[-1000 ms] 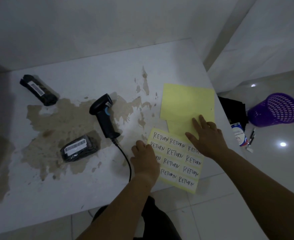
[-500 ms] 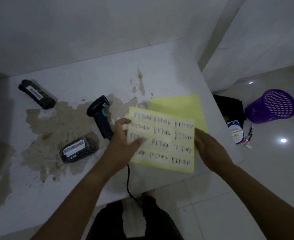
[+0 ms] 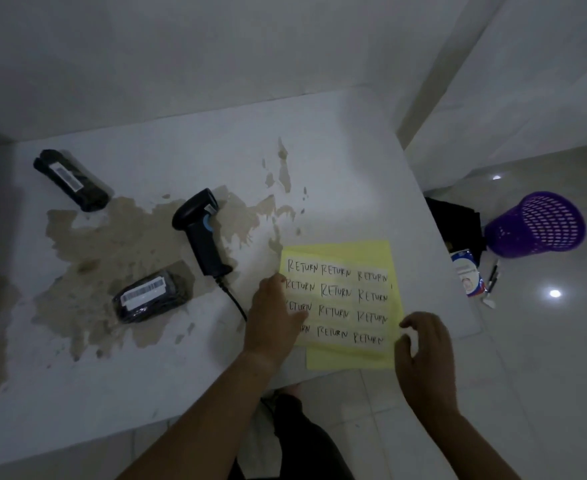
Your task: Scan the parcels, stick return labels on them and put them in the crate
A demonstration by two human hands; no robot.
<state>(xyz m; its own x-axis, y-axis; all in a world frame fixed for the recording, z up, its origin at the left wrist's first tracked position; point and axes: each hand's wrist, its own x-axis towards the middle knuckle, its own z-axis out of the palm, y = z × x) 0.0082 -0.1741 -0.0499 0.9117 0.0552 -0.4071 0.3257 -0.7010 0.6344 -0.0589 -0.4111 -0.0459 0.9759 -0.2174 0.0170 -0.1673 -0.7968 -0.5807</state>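
The label sheet [image 3: 340, 299] is pale yellow, four rows of three white stickers, each hand-lettered RETURN in black. It lies on the tabletop [image 3: 337, 168] at 4 o'clock from the scanner [image 3: 200, 230]. The left hand [image 3: 274, 317] rests relaxed on its left edge. The right hand [image 3: 427, 351], loosely curled, holds nothing near the bottom-right corner. Two black parcels with white barcode tags sit at 8 o'clock [image 3: 151, 296] and 10 o'clock [image 3: 72, 180].

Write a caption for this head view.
Left hand on the RETURN label sheet, right hand beside it; scanner and two parcels lie nearby.
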